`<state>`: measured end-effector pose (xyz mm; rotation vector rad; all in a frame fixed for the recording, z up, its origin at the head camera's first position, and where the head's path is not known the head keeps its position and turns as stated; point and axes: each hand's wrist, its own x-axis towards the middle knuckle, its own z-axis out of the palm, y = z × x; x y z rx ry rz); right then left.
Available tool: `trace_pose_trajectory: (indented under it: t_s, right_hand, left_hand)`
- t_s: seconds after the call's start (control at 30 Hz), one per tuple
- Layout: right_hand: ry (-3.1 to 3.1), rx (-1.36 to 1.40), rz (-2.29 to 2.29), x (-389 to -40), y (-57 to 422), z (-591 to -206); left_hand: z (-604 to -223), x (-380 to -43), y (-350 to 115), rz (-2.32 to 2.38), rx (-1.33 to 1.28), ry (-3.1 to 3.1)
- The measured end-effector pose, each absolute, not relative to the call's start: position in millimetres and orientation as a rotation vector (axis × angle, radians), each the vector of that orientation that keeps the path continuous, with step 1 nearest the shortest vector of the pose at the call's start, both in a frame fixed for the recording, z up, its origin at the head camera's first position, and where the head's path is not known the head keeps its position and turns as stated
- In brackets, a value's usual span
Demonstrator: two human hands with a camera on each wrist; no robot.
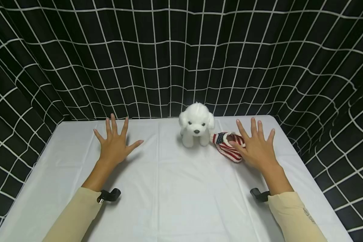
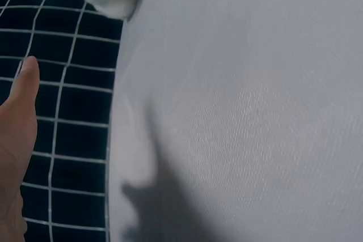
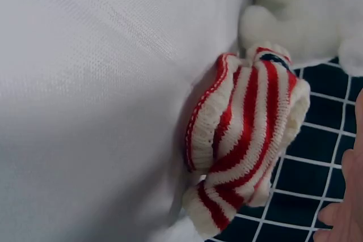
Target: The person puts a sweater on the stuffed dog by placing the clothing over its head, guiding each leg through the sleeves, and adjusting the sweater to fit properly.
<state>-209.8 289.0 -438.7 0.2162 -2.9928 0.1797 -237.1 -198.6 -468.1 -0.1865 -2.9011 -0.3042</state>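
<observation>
A white plush dog (image 1: 196, 125) stands upright near the back of the table, facing the head camera. Beside it on the right lies a small knitted sweater (image 1: 229, 146), striped red and white with a navy star patch. My right hand (image 1: 258, 148) is spread over the sweater's right side, its thumb overlapping the knit in the head view. Over the left part of the table my left hand (image 1: 114, 145) has its fingers fanned out and holds nothing. The right wrist view shows the sweater (image 3: 244, 134) close up, with part of the plush dog (image 3: 300, 24) behind it.
A white cloth covers the table (image 1: 181, 201). Black curtains with a white grid (image 1: 169, 60) rise behind the table and along both sides. Each wrist wears a black camera mount, such as the left mount (image 1: 110, 195).
</observation>
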Motion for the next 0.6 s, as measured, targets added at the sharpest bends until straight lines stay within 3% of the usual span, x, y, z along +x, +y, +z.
trace_pose_trajectory:
  t_s: [0.6]
  right_hand:
    - [-2.975, 0.253, 0.563, -180, 314, -430]
  left_hand:
    - [-456, -195, -122, -0.326, -0.733, -2.642]
